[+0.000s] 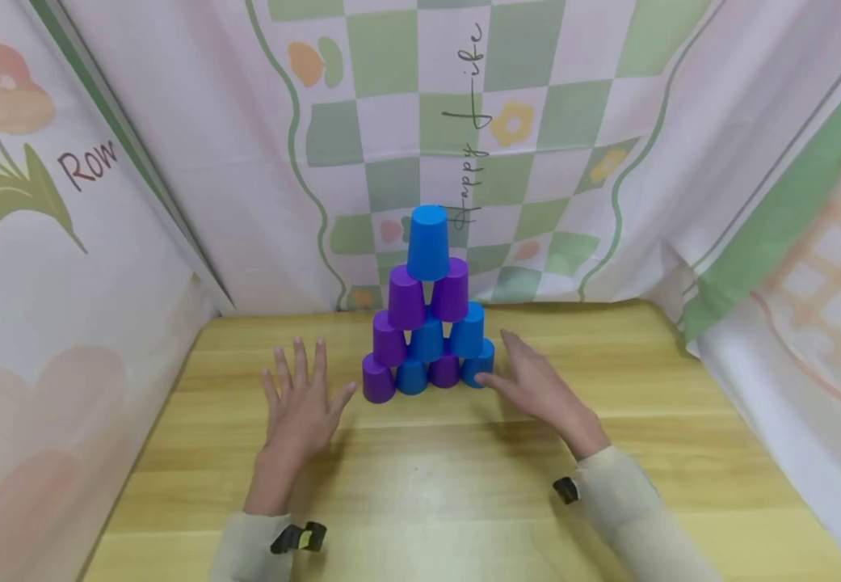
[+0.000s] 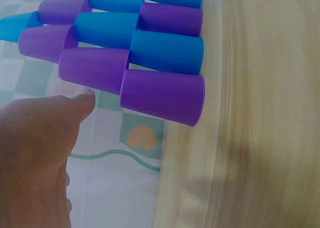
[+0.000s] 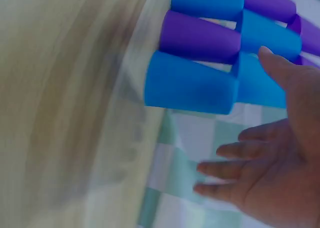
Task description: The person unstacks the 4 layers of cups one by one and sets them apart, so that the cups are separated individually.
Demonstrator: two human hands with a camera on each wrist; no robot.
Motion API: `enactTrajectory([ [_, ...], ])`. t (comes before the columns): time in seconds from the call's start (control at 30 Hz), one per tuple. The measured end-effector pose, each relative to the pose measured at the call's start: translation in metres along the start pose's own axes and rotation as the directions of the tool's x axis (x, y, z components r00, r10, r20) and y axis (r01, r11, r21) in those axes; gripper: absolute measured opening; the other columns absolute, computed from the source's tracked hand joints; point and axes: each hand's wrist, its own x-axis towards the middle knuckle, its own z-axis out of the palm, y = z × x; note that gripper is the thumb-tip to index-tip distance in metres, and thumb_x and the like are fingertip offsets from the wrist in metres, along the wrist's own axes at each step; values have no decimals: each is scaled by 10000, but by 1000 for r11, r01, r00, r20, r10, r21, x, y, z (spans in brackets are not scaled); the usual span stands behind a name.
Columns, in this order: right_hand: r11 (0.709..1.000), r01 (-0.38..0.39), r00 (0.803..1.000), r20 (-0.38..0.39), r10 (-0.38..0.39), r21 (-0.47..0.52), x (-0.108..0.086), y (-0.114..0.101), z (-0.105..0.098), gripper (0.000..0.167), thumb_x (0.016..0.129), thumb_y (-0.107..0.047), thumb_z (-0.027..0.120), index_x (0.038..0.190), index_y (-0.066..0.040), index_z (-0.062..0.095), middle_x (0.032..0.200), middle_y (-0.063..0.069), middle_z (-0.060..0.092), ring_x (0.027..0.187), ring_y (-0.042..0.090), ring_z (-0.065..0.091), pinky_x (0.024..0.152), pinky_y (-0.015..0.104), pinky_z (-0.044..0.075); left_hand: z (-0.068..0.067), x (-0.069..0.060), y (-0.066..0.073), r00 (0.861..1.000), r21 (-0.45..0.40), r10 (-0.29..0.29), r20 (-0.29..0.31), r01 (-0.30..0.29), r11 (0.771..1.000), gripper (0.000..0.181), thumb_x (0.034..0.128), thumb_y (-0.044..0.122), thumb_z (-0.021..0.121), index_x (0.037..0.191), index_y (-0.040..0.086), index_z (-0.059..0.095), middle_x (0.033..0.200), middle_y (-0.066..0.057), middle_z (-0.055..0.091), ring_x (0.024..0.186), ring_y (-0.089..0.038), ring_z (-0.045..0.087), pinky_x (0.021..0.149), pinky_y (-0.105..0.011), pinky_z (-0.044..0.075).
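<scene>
A pyramid of upside-down blue and purple cups stands on the table, a single blue cup (image 1: 429, 244) at its top over two purple ones. The bottom row runs from a purple cup (image 1: 378, 380) on the left to a blue cup (image 3: 187, 83) on the right. Left of the stack, my left hand (image 1: 302, 416) is spread with fingers straight, holding nothing; its thumb is near the bottom-left purple cup (image 2: 162, 95). On the other side my right hand (image 1: 544, 392) has extended fingers and holds nothing. Its thumb overlaps the bottom-right cup in the head view; contact cannot be told.
The wooden table (image 1: 420, 501) extends in front of the stack. Behind it hangs a green-and-white checked cloth (image 1: 456, 145), and printed curtains (image 1: 49, 323) border the left and right sides. A dark strap piece sits at each sleeve cuff.
</scene>
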Motion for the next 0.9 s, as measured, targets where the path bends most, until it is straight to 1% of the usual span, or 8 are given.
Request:
enactTrajectory([
  [0.17, 973, -45, 999, -9, 48, 225, 19, 12, 5, 921, 972, -344, 764, 1637, 24, 243, 1633, 300, 380, 1474, 517, 411, 1157, 655, 429, -1, -7, 4, 1000, -90, 11, 0, -11, 996, 912, 1060, 659, 396, 1697, 190, -59, 1724, -175, -208, 1555, -432, -292, 1239, -713, -141],
  [0.23, 962, -45, 999, -16, 51, 269, 25, 14, 10, 885, 955, -305, 782, 1620, 15, 293, 1603, 292, 428, 1438, 513, 459, 1123, 642, 475, -3, -9, 8, 999, -139, 30, -29, -34, 990, 898, 1072, 573, 475, 1702, 169, -21, 1741, -200, -133, 1585, -456, -201, 1260, -715, -59],
  [0.33, 950, -49, 998, -16, 56, 307, 33, 17, 16, 849, 941, -267, 794, 1600, 11, 338, 1596, 272, 447, 1418, 504, 485, 1104, 623, 502, -10, -8, 15, 991, -226, 64, -120, -89, 970, 863, 1072, 452, 556, 1704, 139, 59, 1753, -224, 39, 1615, -465, 25, 1283, -685, 103],
  [0.43, 944, -63, 997, -12, 71, 325, 37, 17, 22, 808, 941, -247, 795, 1583, 2, 374, 1577, 258, 479, 1395, 490, 517, 1097, 609, 514, -22, -1, 25, 970, -303, 91, -224, -158, 940, 812, 1066, 397, 584, 1693, 113, 154, 1741, -194, 193, 1594, -425, 222, 1277, -639, 234],
  [0.63, 949, -55, 998, -24, 65, 310, 43, 17, 30, 638, 978, -234, 755, 1485, 33, 474, 1418, 276, 610, 1273, 455, 619, 1061, 596, 544, -46, 17, 51, 939, -403, 99, -329, -234, 885, 767, 1058, 403, 599, 1679, 135, 238, 1729, -104, 282, 1584, -335, 299, 1282, -563, 290],
  [0.7, 951, -55, 998, -25, 66, 303, 43, 18, 31, 603, 984, -236, 747, 1457, 41, 496, 1388, 273, 629, 1246, 439, 636, 1050, 589, 552, -57, 25, 65, 928, -415, 112, -356, -265, 870, 774, 1048, 402, 615, 1674, 128, 252, 1718, -107, 309, 1572, -330, 326, 1275, -555, 310],
  [0.83, 954, -53, 997, -32, 65, 294, 44, 18, 31, 580, 979, -242, 750, 1429, 44, 520, 1358, 271, 647, 1221, 429, 649, 1035, 584, 560, -81, 48, 100, 883, -418, 187, -431, -379, 826, 749, 1025, 343, 678, 1638, 92, 329, 1656, -119, 421, 1531, -306, 405, 1245, -526, 378],
  [0.9, 956, -45, 997, -40, 59, 289, 45, 18, 32, 568, 976, -247, 755, 1414, 40, 534, 1339, 263, 660, 1205, 421, 657, 1025, 578, 566, -92, 61, 119, 867, -414, 215, -449, -415, 810, 734, 1007, 330, 717, 1607, 76, 378, 1592, -119, 498, 1484, -286, 467, 1213, -494, 430],
])
